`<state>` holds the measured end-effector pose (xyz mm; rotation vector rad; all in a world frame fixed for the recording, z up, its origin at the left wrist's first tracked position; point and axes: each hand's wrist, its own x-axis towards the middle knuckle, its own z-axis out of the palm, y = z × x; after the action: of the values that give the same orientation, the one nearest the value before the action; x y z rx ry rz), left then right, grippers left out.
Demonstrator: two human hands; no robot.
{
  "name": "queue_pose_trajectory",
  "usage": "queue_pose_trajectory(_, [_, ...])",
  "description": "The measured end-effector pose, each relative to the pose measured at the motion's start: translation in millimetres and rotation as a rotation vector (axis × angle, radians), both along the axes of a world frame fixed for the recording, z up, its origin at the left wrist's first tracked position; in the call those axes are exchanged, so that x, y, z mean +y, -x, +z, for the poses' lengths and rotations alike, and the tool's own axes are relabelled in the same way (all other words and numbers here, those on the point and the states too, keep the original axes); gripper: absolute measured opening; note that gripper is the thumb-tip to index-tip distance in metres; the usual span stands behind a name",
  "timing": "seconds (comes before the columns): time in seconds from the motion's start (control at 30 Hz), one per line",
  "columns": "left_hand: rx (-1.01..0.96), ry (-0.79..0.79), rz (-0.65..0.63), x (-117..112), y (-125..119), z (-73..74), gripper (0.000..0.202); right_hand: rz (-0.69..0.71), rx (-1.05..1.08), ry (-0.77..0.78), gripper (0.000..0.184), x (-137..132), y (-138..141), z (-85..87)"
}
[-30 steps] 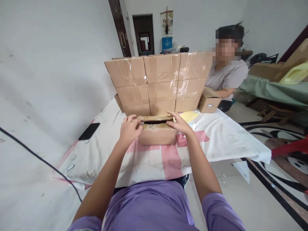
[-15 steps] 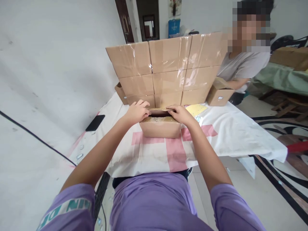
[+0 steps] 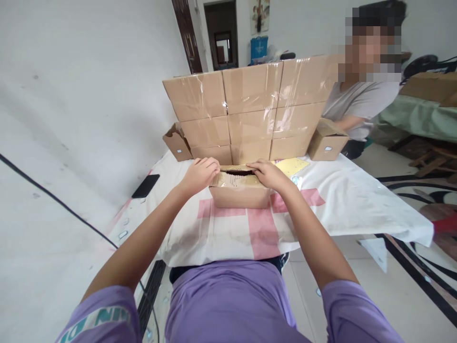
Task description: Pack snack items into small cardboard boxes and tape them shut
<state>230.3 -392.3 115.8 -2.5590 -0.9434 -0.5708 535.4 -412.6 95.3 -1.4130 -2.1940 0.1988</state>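
Note:
A small cardboard box [image 3: 238, 195] sits on the white and pink cloth [image 3: 350, 200] in front of me, its top flaps nearly together with a dark gap between them. My left hand [image 3: 200, 174] curls over the box's left top edge, fingers bent on the flap. My right hand [image 3: 267, 173] lies on the right part of the top, fingers pressing the flap down. Both forearms reach out from my purple sleeves.
A wall of several taped cardboard boxes [image 3: 250, 112] stands just behind the small box. A person in a grey shirt [image 3: 357, 102] sits at the back right with an open box [image 3: 326, 141]. A black phone [image 3: 145, 186] lies at the left; a yellow sheet [image 3: 291, 166] lies at the right.
Both hands have moved onto the box top and pressed the flaps closer together. The view has shifted nearer and slightly down.

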Motion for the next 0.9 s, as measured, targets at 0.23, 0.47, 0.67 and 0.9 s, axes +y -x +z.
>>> queue_pose_trajectory(0.23, [-0.097, 0.282, 0.137, 5, -11, 5.6, 0.025, -0.069, -0.313, -0.041, 0.045, -7, 17, 21.6])
queue_pose_trajectory(0.47, [-0.255, 0.495, 0.223, 25, -12, 6.5, 0.020, 0.000, -0.381, 0.010, 0.048, 1, 20, 16.0])
queue_pose_trajectory(0.67, [-0.380, 0.582, 0.303, 31, -16, 5.5, 0.016, 0.012, -0.269, 0.006, 0.046, 8, 16, 3.0])
queue_pose_trajectory(0.9, [-0.544, 0.683, 0.443, 34, -20, 1.3, 0.007, 0.030, -0.153, -0.024, 0.045, 10, 14, -4.9])
